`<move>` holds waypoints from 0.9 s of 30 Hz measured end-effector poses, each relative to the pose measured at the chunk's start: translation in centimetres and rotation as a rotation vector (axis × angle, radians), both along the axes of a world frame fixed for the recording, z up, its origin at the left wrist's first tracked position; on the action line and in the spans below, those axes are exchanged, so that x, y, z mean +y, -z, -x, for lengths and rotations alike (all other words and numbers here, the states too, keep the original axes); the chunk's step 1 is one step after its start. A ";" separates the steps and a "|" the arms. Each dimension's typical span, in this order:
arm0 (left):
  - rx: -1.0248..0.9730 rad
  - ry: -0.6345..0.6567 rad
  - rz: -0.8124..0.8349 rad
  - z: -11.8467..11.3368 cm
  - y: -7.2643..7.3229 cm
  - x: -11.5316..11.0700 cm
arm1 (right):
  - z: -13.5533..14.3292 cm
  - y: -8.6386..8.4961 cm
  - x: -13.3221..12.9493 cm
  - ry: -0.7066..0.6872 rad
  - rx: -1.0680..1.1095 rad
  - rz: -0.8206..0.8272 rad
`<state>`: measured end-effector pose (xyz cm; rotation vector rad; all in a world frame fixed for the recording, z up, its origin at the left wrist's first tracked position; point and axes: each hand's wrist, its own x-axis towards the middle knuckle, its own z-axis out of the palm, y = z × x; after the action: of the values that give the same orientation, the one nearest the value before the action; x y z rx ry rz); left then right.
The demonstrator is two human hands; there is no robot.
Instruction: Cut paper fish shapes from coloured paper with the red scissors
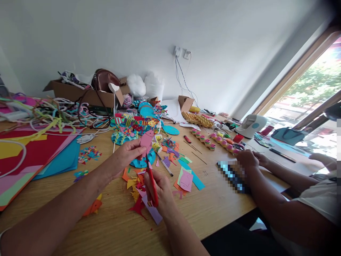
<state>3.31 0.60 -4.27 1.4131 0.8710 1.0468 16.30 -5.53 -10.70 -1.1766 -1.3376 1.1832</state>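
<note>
Between the thumb and fingers of my left hand (131, 153) is a pink paper fish (146, 140), held up over the table. My right hand (161, 190) grips red-handled scissors (152, 188), their blades pointing up at the lower end of the fish. Under both hands lie orange, yellow, red and purple paper scraps (137, 190). A pen (165, 165) rests just right of the scissors. Farther right, a pink paper piece with a drawn outline (186, 180) lies on other coloured pieces.
Coloured sheets (57, 167) cover the left side, below tangled cords (53, 113). A cardboard box (82, 94) stands behind. Decorated fish and blue discs (171, 130) fill the centre back. At right, another person's hands (249, 160) are near a pixelated dark object (231, 176).
</note>
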 end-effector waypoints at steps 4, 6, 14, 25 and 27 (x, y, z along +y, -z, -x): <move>0.022 0.007 -0.011 0.1 -0.4 -0.1 | 0.0 0.3 0.1 0.003 -0.033 -0.035; 0.029 0.014 -0.007 0.2 -0.5 -0.2 | 0.0 0.4 0.1 -0.010 -0.019 -0.034; -0.028 0.071 0.054 -0.2 0.5 -0.2 | 0.2 0.0 -0.1 -0.002 0.069 -0.018; -0.097 0.068 0.112 -1.1 0.5 -0.8 | 0.1 -0.2 0.0 -0.012 0.106 0.000; -0.111 0.063 0.130 -1.2 0.6 -0.8 | 0.0 -0.3 -0.1 -0.013 0.109 -0.003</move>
<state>4.50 -0.23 -4.84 1.2537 0.7942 0.9933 16.26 -5.61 -10.42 -1.0869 -1.2663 1.2361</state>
